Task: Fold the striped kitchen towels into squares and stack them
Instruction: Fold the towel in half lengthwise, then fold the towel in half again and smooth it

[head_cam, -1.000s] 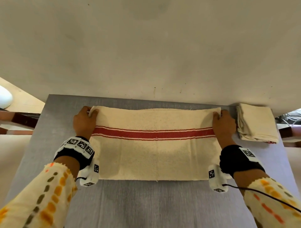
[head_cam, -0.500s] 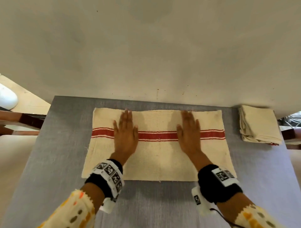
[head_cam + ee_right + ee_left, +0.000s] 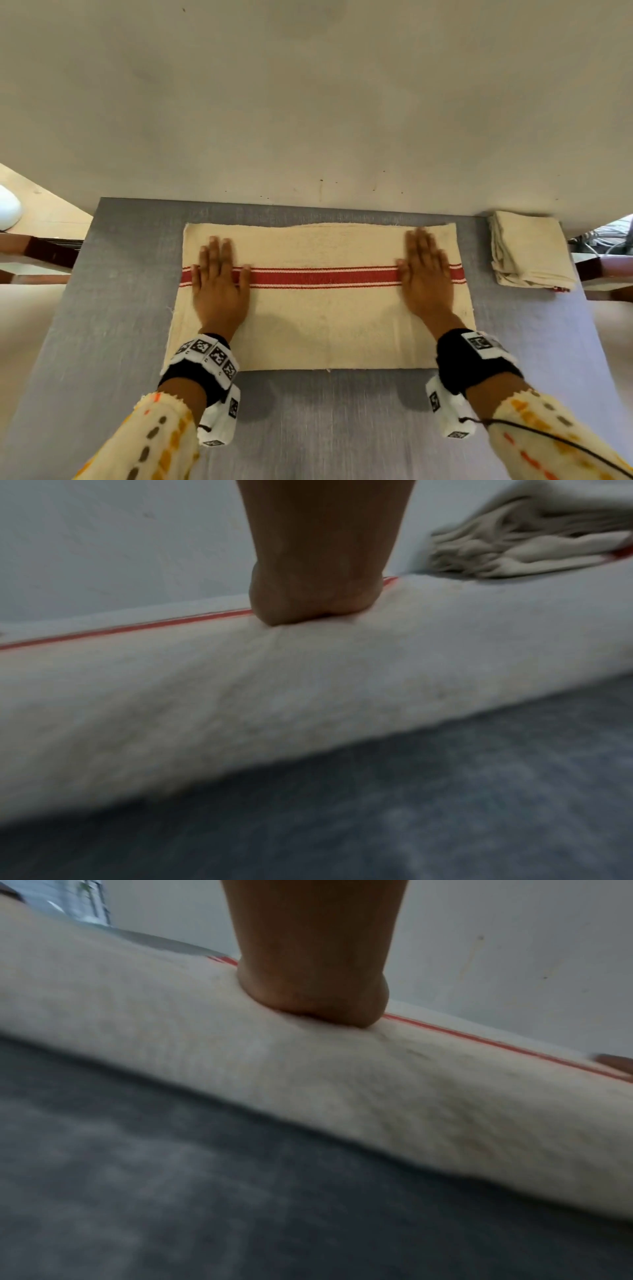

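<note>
Grey table (image 3: 308,428): stacked towels (image 3: 529,250) right of both flat-pressed hands' towel (image 3: 325,318).

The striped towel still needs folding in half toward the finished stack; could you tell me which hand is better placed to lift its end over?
Probably the left hand: it lies flat near the striped towel's far end from the stack.

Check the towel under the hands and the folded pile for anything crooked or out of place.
Nothing serious stands out. The striped towel lies flat and fairly square on the grey table under the left hand and right hand. The folded stack has slightly splayed layers at its near edge, with a bit of red showing at its corner.
</note>
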